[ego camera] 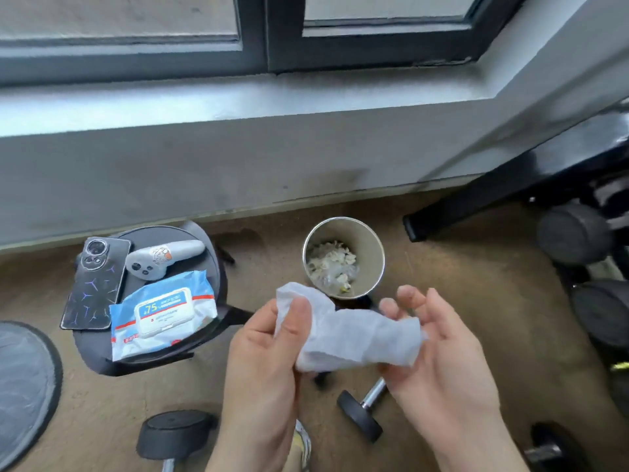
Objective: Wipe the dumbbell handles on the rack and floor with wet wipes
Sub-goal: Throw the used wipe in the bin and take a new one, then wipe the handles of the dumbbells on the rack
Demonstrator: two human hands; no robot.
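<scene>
Indoors, L hand [269,362] & R hand [442,362] gripping wet wipe [354,338], brown floor [476,267], bin [372,243] nr window wall [238,172]

Soft daylight from the window [253,32] above — bright pale glare along the sill [204,103]. Dim at the right edge, dark dumbbells [575,233] smeared by blur. Strong wide-angle bending of straight lines; faint shadows on the floor [476,284].

A gym: dumbbells [360,416] on the floor [442,267] beside a black rack [503,185].
</scene>
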